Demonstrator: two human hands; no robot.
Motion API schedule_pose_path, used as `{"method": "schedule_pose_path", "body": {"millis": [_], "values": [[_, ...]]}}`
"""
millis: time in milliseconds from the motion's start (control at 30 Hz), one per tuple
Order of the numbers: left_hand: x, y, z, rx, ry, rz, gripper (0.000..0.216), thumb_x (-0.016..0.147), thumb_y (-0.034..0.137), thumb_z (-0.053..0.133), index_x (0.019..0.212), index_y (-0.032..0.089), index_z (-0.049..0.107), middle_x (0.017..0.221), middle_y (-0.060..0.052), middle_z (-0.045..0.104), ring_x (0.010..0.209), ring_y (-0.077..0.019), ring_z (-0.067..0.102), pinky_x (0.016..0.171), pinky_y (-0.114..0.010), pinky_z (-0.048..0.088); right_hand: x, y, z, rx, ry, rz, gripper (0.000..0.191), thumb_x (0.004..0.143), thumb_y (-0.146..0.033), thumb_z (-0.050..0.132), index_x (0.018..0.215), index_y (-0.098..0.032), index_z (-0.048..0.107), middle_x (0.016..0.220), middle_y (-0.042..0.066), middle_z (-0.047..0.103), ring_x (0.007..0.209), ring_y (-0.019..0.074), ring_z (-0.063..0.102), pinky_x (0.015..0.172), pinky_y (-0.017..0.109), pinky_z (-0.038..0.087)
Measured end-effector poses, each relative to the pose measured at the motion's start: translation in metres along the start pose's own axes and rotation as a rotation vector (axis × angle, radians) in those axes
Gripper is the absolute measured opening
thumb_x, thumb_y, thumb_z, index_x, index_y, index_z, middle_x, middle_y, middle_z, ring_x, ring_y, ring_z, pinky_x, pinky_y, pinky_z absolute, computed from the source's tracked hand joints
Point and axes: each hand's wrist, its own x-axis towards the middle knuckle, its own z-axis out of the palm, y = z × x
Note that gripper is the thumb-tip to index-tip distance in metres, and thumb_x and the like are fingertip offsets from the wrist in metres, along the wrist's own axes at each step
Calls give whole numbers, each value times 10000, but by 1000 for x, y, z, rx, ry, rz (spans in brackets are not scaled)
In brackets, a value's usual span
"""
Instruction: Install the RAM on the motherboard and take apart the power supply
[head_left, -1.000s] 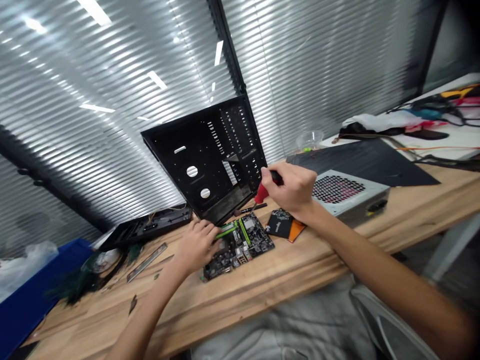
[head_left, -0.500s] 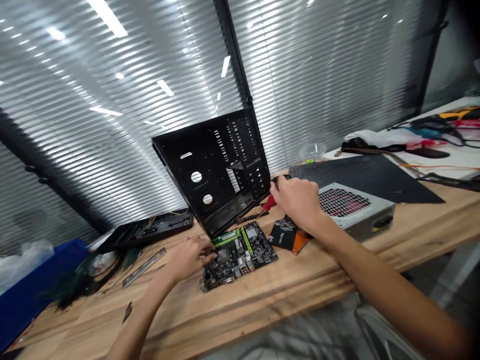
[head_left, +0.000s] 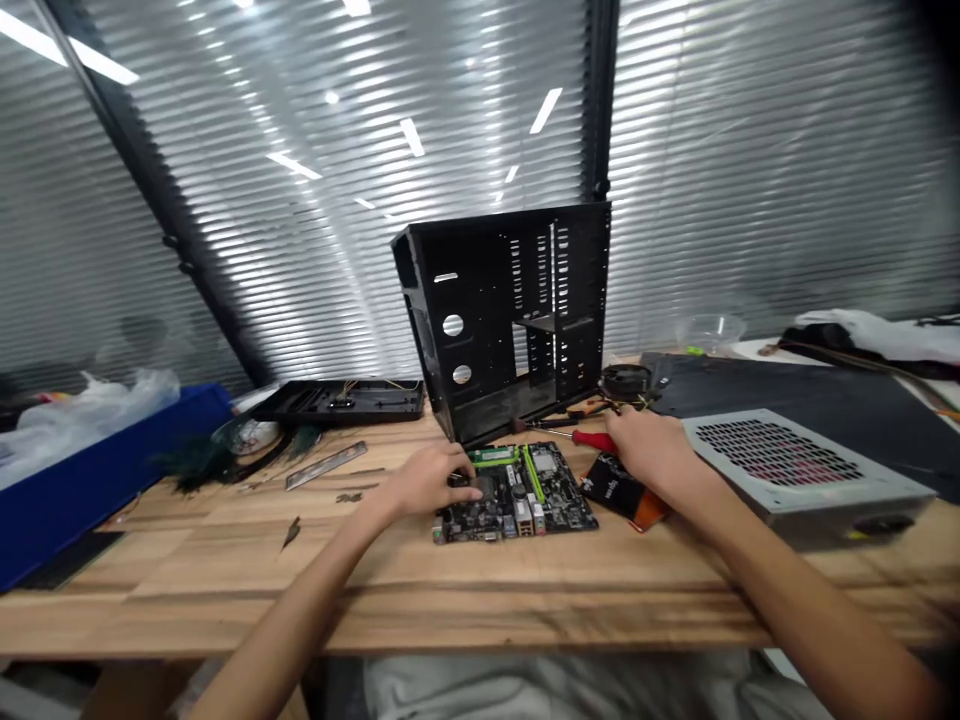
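Motherboard (head_left: 525, 492) beneath lowered left hand (head_left: 433, 480), right hand (head_left: 654, 455) holding screwdriver (head_left: 592, 439)

Place: computer repair workshop | long pale wooden workbench (head_left: 225, 570) | stripped black metal computer case (head_left: 510, 310) | bare green-slotted motherboard (head_left: 517, 495) | grey boxed power supply (head_left: 795, 470) | slatted grey window blinds (head_left: 750, 150)

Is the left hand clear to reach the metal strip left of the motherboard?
Probably yes: the left hand rests on the motherboard, with open tabletop between it and the metal strip.
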Motion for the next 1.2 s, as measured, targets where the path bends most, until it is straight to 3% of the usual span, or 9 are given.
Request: {"method": "schedule_pose_path", "body": {"millis": [200,500,767,1200], "values": [[-3,-3,7,-42,44,26,380,951,572,684,1048,209,746,1074,-70,721,1033,-240,666,902,-312,477,3,-11,8,24,237,-85,297,1052,-236,395,1164,-126,647,1118,175,728,989,314,731,677,336,454],[-4,-1,20,-59,73,-19,347,959,526,692,1116,225,760,1167,-71,730,1095,-250,669,931,-318,479,-2,-48,11,131,193,-234,297,1058,-370,439,1007,-194,673,1051,94,765,928,274,737,664,324,377],[-2,-3,23,-158,132,-16,376,910,542,753,1121,234,798,1119,-45,790,1012,-227,718,872,-293,491,-2,-43,11,201,211,-225,325,1052,-416,443,960,-213,680,958,86,772,875,273,736,656,325,357],[-6,0,18,-20,117,31,386,980,562,639,1139,238,777,1114,-69,763,1039,-235,700,883,-299,486,-3,-47,10,174,184,-245,347,1050,-436,453,951,-214,701,955,87,781,868,261,735,683,316,403]]}}
